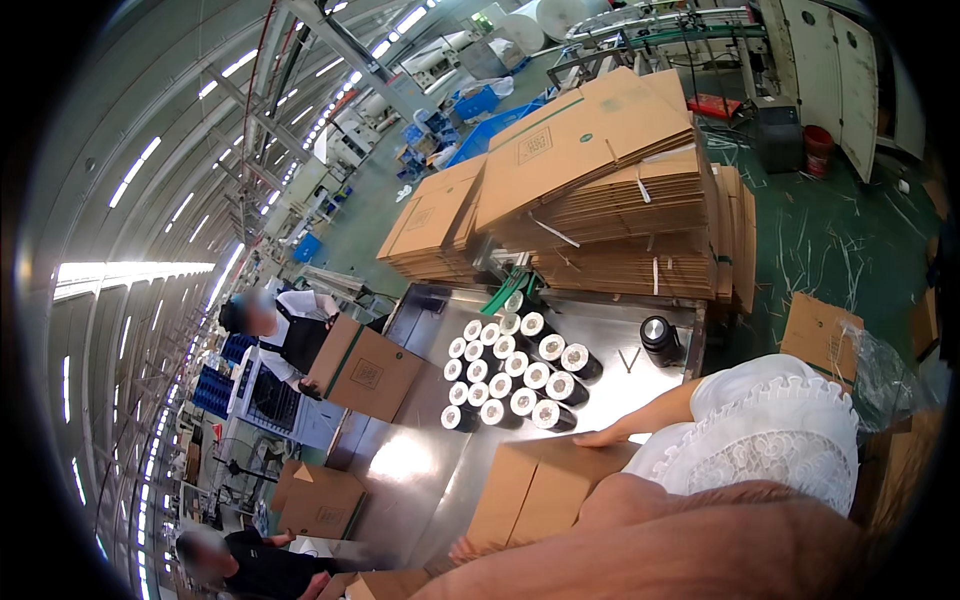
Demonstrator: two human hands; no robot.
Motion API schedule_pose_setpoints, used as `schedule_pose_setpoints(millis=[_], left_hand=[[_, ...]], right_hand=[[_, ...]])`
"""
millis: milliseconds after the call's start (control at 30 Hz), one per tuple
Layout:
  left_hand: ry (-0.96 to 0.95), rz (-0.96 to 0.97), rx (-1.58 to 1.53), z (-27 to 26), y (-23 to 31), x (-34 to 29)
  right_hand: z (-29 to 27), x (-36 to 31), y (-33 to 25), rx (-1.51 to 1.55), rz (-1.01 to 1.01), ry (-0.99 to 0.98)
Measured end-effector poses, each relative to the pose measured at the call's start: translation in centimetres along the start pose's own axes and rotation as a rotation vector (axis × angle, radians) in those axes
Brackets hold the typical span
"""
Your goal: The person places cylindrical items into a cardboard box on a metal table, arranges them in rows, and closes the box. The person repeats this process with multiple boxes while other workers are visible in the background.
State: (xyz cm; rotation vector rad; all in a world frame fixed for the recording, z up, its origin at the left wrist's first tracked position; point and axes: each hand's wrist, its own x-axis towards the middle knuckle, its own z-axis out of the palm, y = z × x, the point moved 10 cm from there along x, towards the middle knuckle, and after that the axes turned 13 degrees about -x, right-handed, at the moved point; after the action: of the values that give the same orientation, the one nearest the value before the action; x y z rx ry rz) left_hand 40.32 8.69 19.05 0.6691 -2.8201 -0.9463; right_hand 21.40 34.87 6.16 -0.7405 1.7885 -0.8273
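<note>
A brown cardboard box (545,490) is between my two hands at the edge of a shiny metal table (410,450). My right hand (602,436) grips its upper edge in the picture, the thumb lying along the board. My left hand (466,550) is at the opposite side; only its fingertips show past my large forearm. The box's face shows a straight seam, and its contents are hidden. Just beyond the box stand several dark cylinders (503,385) with white round tops, grouped closely. A black lidded bottle (660,340) stands apart, near the table corner.
Tall stacks of flat cardboard (600,190) rise beside the table. Across it, one person (290,330) holds a carton (366,367); another person (265,570) is lower left, near an open carton (318,500). A cardboard piece (820,335) and clear plastic (880,375) lie to the right.
</note>
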Motion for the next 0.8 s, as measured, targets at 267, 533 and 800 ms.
schedule_pose_setpoints(millis=[267,533,800], left_hand=[[0.401,-0.370,-0.159,-7.2,-10.2,-5.9],[0.547,-0.716,-0.357,-0.8,-19.5,-13.6],[0.265,-0.832,-0.428,14.4,-20.3,-11.9]], right_hand=[[4.7,0.5,1.7,0.236,0.140,-0.252],[-3.3,-5.4,-14.9,0.544,-0.197,-0.222],[-0.8,-8.8,-24.9,0.359,-0.300,-0.175]])
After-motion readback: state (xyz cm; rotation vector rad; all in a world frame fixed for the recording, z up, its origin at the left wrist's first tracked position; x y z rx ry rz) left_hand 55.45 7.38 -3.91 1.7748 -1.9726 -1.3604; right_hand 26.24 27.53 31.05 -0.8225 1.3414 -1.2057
